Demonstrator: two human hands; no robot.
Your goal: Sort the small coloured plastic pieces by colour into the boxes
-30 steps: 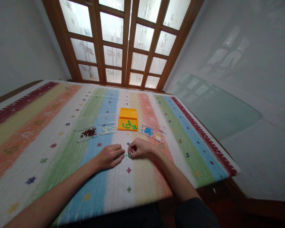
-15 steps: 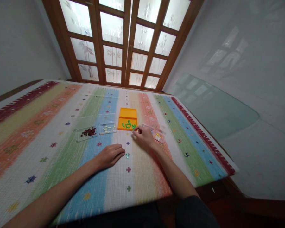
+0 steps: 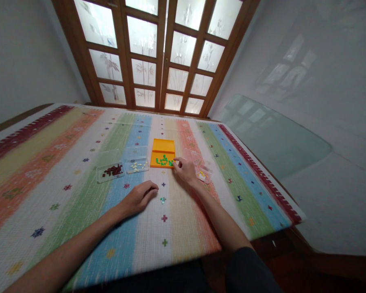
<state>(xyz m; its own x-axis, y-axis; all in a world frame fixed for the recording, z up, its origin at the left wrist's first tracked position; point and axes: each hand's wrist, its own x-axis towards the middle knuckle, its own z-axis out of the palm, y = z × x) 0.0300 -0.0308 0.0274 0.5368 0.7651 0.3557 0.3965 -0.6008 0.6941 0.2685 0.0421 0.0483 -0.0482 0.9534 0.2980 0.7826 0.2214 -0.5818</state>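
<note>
My right hand (image 3: 185,170) is at the right front corner of an open orange box (image 3: 164,145), its fingers pinched together at the green pieces (image 3: 163,160) inside. Whatever those fingertips hold is too small to make out. My left hand (image 3: 141,197) rests on the tablecloth with its fingers curled, and what it holds, if anything, is hidden. Just right of it, a few small green pieces (image 3: 162,200) lie on the cloth.
Left of the orange box stand a clear box of pale pieces (image 3: 138,166) and a clear box of dark red pieces (image 3: 112,171). A pinkish clear box (image 3: 208,175) with colored pieces sits beyond my right wrist. A striped tablecloth (image 3: 183,219) covers the table.
My right hand has shifted slightly right and up along the orange box's edge. The left hand has drawn back a little to the left, away from the small green pieces on the cloth.
</note>
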